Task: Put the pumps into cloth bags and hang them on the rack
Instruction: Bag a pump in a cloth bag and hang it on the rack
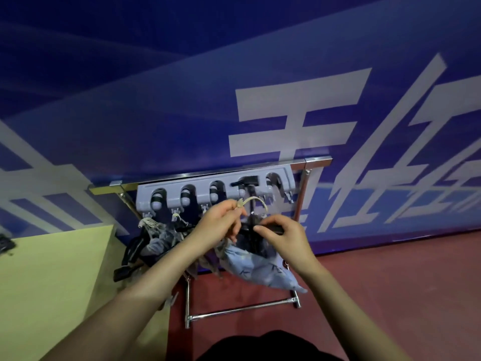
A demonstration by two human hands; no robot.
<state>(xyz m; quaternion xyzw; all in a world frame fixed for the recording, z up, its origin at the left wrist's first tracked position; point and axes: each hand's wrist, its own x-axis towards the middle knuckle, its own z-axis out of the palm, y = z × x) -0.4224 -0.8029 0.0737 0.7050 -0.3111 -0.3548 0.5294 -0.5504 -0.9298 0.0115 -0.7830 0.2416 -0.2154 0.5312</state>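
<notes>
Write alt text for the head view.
A person's left hand pinches a drawstring while the right hand grips a black pump handle in a pale blue cloth bag, below a grey hook rack.

Two bare forearms are reaching into view from the bottom edge, with no sleeves, watch, rings or gloves showing on the left hand (220, 222) or the right hand (285, 234). A dark, rounded patch of the person's black clothing (260, 346) is showing at the lower centre.
</notes>
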